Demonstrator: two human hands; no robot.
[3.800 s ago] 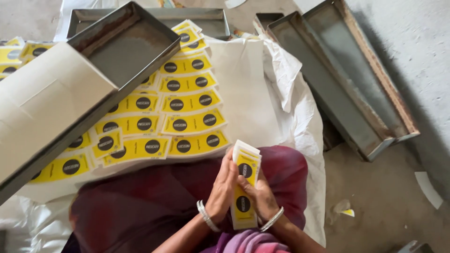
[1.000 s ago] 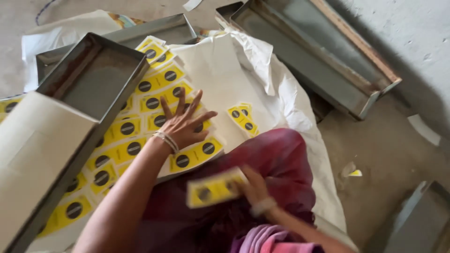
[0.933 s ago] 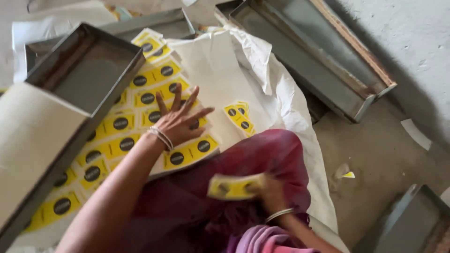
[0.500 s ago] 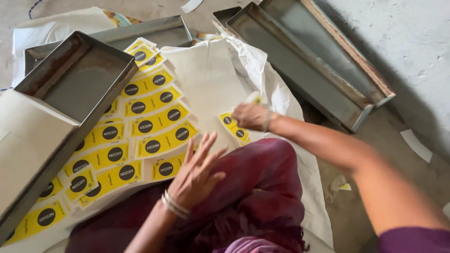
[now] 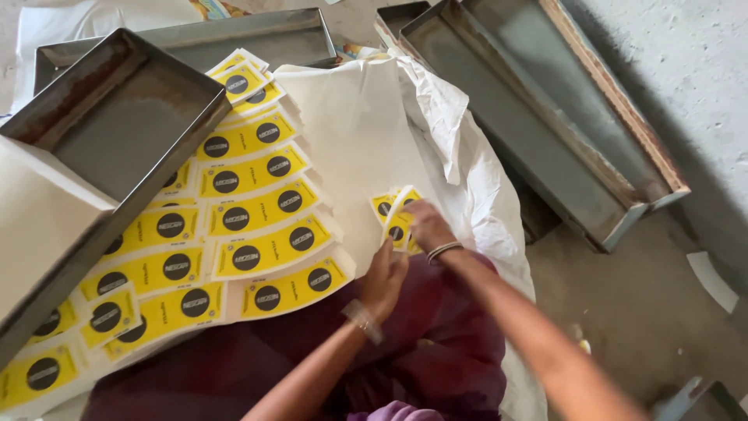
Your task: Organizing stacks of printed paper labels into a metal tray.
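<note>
A small stack of yellow labels with black circles (image 5: 392, 216) lies on the white sheet (image 5: 351, 117) in front of my lap. My right hand (image 5: 425, 226) grips this stack at its right edge, and the top label curls upward. My left hand (image 5: 386, 274) reaches up from below with fingers extended, its fingertips at the stack's lower edge, holding nothing. Rows of the same yellow labels (image 5: 257, 210) are spread in overlapping lines to the left of both hands.
A grey metal tray (image 5: 117, 132) rests over the label rows at the left, with a pale board (image 5: 39, 226) beside it. More metal trays (image 5: 545, 117) lie on the concrete floor at the right and at the back. A dark red cloth (image 5: 436, 351) covers my lap.
My right hand carried the label stack from my lap and set it on the sheet to the right of the rows. My left hand left the rows and moved to that stack.
</note>
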